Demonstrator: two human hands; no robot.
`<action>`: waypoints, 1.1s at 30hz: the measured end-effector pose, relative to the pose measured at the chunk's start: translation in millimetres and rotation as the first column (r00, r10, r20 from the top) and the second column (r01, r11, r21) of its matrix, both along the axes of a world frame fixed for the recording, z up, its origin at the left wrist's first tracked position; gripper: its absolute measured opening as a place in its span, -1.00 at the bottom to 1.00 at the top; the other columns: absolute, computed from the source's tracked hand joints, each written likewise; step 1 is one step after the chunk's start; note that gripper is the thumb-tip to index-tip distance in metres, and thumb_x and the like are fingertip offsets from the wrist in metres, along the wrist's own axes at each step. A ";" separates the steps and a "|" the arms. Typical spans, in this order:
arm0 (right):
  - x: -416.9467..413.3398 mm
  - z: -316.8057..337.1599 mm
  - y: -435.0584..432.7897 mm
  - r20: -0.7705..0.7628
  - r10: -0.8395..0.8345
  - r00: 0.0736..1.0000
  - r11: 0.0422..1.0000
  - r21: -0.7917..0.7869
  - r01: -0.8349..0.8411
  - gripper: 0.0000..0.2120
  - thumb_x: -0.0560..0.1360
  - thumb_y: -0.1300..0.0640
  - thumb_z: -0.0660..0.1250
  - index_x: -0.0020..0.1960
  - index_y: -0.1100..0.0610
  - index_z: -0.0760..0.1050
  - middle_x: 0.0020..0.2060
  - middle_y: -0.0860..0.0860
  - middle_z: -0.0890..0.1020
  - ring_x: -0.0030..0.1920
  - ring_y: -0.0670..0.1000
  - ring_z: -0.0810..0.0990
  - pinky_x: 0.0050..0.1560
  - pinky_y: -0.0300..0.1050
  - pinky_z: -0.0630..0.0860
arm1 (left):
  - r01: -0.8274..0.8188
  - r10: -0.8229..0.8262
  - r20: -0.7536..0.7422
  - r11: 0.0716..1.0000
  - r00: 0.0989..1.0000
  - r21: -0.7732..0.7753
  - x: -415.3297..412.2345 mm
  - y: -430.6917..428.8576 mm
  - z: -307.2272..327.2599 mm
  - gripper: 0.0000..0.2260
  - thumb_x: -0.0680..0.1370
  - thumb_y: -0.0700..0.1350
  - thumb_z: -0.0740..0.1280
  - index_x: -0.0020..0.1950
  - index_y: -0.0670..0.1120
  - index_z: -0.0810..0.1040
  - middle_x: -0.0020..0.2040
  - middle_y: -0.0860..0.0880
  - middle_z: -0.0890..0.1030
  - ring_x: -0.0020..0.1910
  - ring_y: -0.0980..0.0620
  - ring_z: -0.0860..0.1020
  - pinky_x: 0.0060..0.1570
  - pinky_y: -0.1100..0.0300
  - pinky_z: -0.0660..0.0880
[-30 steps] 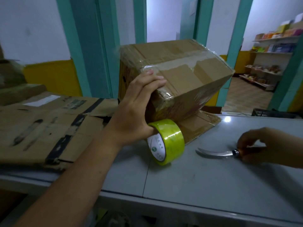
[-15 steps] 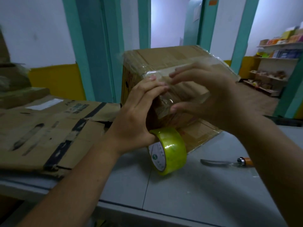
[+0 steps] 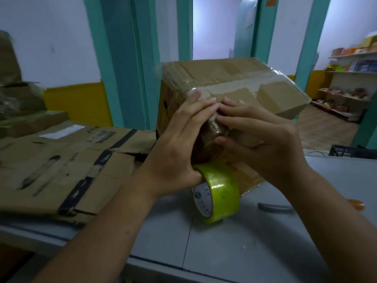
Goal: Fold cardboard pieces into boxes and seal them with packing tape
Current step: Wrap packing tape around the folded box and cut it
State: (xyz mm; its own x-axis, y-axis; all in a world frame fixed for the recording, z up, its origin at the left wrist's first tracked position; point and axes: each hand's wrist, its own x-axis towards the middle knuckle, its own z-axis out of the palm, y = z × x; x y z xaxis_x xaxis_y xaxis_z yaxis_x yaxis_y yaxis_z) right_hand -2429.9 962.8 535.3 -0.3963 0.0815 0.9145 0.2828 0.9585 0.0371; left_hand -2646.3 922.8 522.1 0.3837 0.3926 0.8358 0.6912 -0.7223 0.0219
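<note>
**Taped box pressed at its near corner by both grips**

The cardboard box point(image 3: 234, 82) is seen at the middle of the view, stood tilted on the grey worktop point(image 3: 255, 248). Its upper faces are covered with clear tape. A flat piece of cardboard is seen under its near side; whether it belongs to the box cannot be told.

The left grip point(image 3: 175, 152), a bare hand, is laid against the box's near corner with its fingers straight and pressed flat on the taped surface. Its thumb is hooked into the core of the tape roll point(image 3: 219, 194), so the roll is held by that grip. The roll, yellow-green with a white inner ring, is held on edge just below the box, and its lower rim is at the worktop.

The right grip point(image 3: 265, 144) is set against the same corner, its fingertips close beside those of the left. Its fingers are lightly bent and pressed on the tape. Nothing is enclosed by them.

To the right of the roll, a knife point(image 3: 273, 207) is laid flat on the worktop, partly hidden by the right forearm.

Flattened cartons point(image 3: 61, 170) with black tape marks are piled to the left. Behind, teal door frames point(image 3: 124, 58) are seen, with stocked shelves point(image 3: 350, 82) at the far right.
</note>
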 end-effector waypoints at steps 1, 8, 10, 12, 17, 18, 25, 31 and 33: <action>-0.6 -1.0 0.2 -0.013 -0.012 1.000 1.000 0.001 0.012 -0.65 0.48 0.21 0.58 0.22 0.29 0.64 0.25 0.18 0.64 0.37 0.12 0.58 0.37 0.22 0.51 | 0.002 -0.002 -0.008 1.000 1.000 -0.016 0.3 -0.4 -1.3 -0.11 0.39 -0.22 0.65 0.59 -0.35 0.25 0.62 -0.24 0.25 0.69 -0.19 0.07 0.63 -0.16 0.16; -17.5 -2.6 -10.0 -0.046 -0.052 0.998 0.999 -0.004 0.052 -0.78 0.49 0.25 0.54 0.13 0.23 0.69 0.15 0.17 0.63 0.24 0.19 0.60 0.24 0.15 0.55 | 0.062 -0.061 0.040 0.997 0.997 -0.040 1.4 -1.8 -8.8 -0.02 0.41 -0.27 0.66 0.61 -0.41 0.10 0.67 -0.31 0.07 0.70 -0.22 -0.01 0.65 -0.10 0.10; -18.5 -1.2 -11.5 0.008 -0.098 0.995 0.995 0.009 0.098 -0.80 0.55 0.17 0.49 0.16 0.14 0.69 0.17 0.16 0.58 0.20 0.21 0.56 0.18 0.17 0.53 | 0.088 -0.084 0.074 0.995 0.994 -0.050 1.5 -1.5 -9.3 -0.02 0.41 -0.25 0.66 0.61 -0.40 0.08 0.67 -0.30 0.08 0.70 -0.23 0.01 0.64 -0.14 0.11; -18.0 0.4 -12.2 0.063 -0.139 0.988 0.990 0.011 0.139 -0.82 0.60 0.11 0.43 0.18 0.08 0.69 0.20 0.16 0.54 0.21 0.22 0.53 0.17 0.20 0.51 | 0.103 -0.098 0.093 0.993 0.991 -0.056 0.4 -0.8 -9.7 -0.01 0.41 -0.25 0.66 0.61 -0.41 0.08 0.67 -0.30 0.09 0.70 -0.22 0.02 0.63 -0.19 0.14; -19.2 1.6 -13.4 0.077 -0.199 0.977 0.980 0.022 0.198 -0.85 0.61 0.10 0.39 0.03 0.11 0.72 0.19 0.18 0.53 0.21 0.23 0.51 0.14 0.21 0.48 | 0.117 -0.109 0.105 0.990 0.988 -0.074 -1.1 -0.5 -9.8 -0.01 0.41 -0.22 0.67 0.61 -0.41 0.10 0.68 -0.26 0.11 0.70 -0.18 0.03 0.64 -0.19 0.13; -19.6 1.2 -14.0 0.080 -0.201 0.976 0.980 0.021 0.200 -0.86 0.60 0.10 0.39 0.02 0.11 0.72 0.19 0.18 0.53 0.22 0.24 0.50 0.15 0.22 0.47 | 0.118 -0.111 0.103 0.991 0.989 -0.069 -1.2 -0.1 -10.0 -0.02 0.41 -0.22 0.67 0.61 -0.41 0.11 0.67 -0.26 0.12 0.70 -0.18 0.03 0.64 -0.19 0.14; -18.3 1.6 -18.3 0.085 -0.215 0.973 0.976 0.033 0.213 -0.84 0.51 0.03 0.52 0.00 0.10 0.72 0.19 0.18 0.52 0.23 0.21 0.48 0.19 0.17 0.47 | 0.122 -0.117 0.098 0.991 0.988 -0.049 0.4 0.2 -12.0 -0.05 0.42 -0.23 0.66 0.60 -0.40 0.15 0.66 -0.26 0.17 0.70 -0.19 0.06 0.63 -0.17 0.16; -26.8 -2.2 -19.6 0.004 -0.250 0.968 0.966 0.065 0.249 -0.83 0.51 0.02 0.53 -0.06 0.13 0.71 0.14 0.20 0.54 0.18 0.25 0.48 0.11 0.23 0.48 | 0.127 -0.123 0.088 0.991 0.988 -0.045 1.1 0.3 -11.3 -0.05 0.41 -0.21 0.67 0.61 -0.38 0.16 0.66 -0.25 0.18 0.69 -0.19 0.07 0.63 -0.18 0.17; -26.2 -1.5 -19.8 0.022 -0.234 0.972 0.971 0.062 0.232 -0.84 0.49 0.03 0.55 0.00 0.10 0.73 0.15 0.18 0.53 0.20 0.24 0.46 0.15 0.20 0.47 | 0.126 -0.122 0.091 0.991 0.988 -0.047 1.0 0.7 -11.5 -0.05 0.42 -0.18 0.67 0.61 -0.38 0.17 0.66 -0.25 0.18 0.70 -0.18 0.07 0.63 -0.18 0.17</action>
